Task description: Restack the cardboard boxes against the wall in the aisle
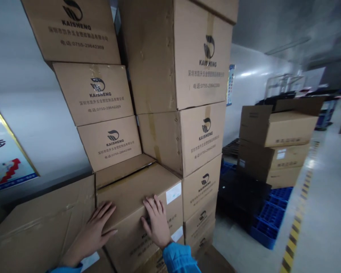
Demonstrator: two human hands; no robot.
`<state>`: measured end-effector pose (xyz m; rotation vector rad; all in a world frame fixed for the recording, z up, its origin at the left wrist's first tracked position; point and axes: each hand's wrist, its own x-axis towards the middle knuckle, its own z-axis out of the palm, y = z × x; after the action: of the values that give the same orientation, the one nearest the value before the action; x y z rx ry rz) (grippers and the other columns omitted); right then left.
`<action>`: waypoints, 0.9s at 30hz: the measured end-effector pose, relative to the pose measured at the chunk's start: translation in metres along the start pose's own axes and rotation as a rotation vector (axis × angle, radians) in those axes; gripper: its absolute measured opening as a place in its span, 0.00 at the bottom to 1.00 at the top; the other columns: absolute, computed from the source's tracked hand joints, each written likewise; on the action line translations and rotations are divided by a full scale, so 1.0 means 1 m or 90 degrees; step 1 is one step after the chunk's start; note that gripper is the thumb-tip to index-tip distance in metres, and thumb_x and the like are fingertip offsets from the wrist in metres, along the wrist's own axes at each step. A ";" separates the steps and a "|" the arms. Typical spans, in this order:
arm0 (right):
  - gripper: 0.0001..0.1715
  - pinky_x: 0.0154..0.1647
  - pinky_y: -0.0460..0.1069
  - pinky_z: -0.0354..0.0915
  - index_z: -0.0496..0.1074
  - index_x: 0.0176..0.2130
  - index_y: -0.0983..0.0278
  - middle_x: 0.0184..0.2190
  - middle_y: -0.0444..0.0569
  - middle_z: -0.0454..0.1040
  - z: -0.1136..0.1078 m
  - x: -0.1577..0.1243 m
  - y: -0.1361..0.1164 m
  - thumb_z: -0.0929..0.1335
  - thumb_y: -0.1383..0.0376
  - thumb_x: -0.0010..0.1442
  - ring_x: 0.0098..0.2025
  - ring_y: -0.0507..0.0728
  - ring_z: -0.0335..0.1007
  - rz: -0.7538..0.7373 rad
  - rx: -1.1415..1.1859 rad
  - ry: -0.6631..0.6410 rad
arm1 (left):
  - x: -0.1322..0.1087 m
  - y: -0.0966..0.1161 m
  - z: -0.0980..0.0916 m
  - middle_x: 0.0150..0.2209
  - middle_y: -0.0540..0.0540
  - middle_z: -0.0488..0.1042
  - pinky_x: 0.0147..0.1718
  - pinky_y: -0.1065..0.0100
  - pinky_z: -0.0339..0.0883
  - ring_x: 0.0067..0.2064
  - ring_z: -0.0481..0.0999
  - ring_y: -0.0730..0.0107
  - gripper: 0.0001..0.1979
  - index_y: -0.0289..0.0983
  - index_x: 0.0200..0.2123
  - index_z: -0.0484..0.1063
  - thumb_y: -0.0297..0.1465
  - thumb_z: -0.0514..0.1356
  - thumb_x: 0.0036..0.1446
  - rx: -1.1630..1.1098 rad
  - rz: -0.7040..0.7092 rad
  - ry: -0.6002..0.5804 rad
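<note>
Both hands rest against a brown cardboard box [130, 185] that sits on top of a lower stack. My left hand [95, 229] lies at the box's left front corner, fingers stretched out and thumb apart, with nothing held. My right hand [157, 222] presses on the front face, its fingertips over the top front edge near a white label [173, 193]. Its fingers are spread slightly. Printed text on the front face is partly covered by this hand. To the left stands a wider cardboard box [42, 216], close beside my left forearm.
A tall stack of printed boxes [201, 140] rises at the right, and another column [108, 142] stands behind. Farther right, cardboard boxes [290, 131] stand near blue plastic pallets [272, 220]. A yellow-black floor stripe [297, 227] runs along the aisle. A poster [8, 151] hangs on the left wall.
</note>
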<state>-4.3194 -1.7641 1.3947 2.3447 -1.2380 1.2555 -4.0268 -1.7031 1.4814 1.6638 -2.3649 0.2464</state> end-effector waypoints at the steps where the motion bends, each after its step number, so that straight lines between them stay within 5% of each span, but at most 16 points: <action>1: 0.36 0.70 0.67 0.64 0.66 0.70 0.63 0.67 0.57 0.70 0.002 0.000 -0.001 0.65 0.68 0.64 0.73 0.70 0.58 0.005 0.010 0.014 | 0.001 0.002 -0.006 0.74 0.40 0.60 0.67 0.48 0.68 0.73 0.63 0.45 0.35 0.43 0.73 0.64 0.49 0.60 0.68 -0.002 -0.002 -0.016; 11: 0.31 0.71 0.70 0.61 0.68 0.67 0.65 0.66 0.59 0.70 -0.007 0.004 -0.018 0.63 0.64 0.68 0.74 0.71 0.57 0.058 0.069 0.033 | 0.002 0.012 -0.041 0.75 0.40 0.58 0.73 0.50 0.57 0.76 0.57 0.48 0.37 0.38 0.71 0.66 0.51 0.61 0.66 -0.037 -0.031 -0.108; 16: 0.28 0.62 0.68 0.72 0.64 0.68 0.64 0.65 0.60 0.71 -0.041 -0.012 -0.004 0.62 0.61 0.72 0.70 0.71 0.63 -0.012 0.068 0.078 | 0.000 0.020 -0.046 0.75 0.40 0.57 0.73 0.49 0.56 0.76 0.56 0.49 0.36 0.39 0.72 0.65 0.50 0.60 0.67 -0.050 -0.038 -0.129; 22: 0.20 0.46 0.57 0.81 0.69 0.60 0.60 0.52 0.55 0.81 -0.135 -0.021 0.092 0.61 0.56 0.74 0.52 0.63 0.81 0.036 0.015 0.186 | -0.006 0.029 -0.041 0.73 0.41 0.61 0.70 0.49 0.60 0.74 0.61 0.47 0.33 0.41 0.70 0.69 0.43 0.65 0.64 -0.030 -0.078 -0.114; 27: 0.29 0.40 0.57 0.81 0.77 0.52 0.58 0.45 0.54 0.84 -0.215 0.033 0.201 0.62 0.41 0.71 0.44 0.64 0.83 0.133 -0.030 0.242 | -0.010 0.005 -0.007 0.68 0.43 0.70 0.63 0.53 0.71 0.67 0.73 0.48 0.33 0.49 0.66 0.73 0.50 0.67 0.59 -0.033 -0.053 -0.071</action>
<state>-4.5888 -1.7970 1.5134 1.8619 -1.3827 1.6222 -4.0278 -1.6901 1.4850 1.7895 -2.3517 0.0782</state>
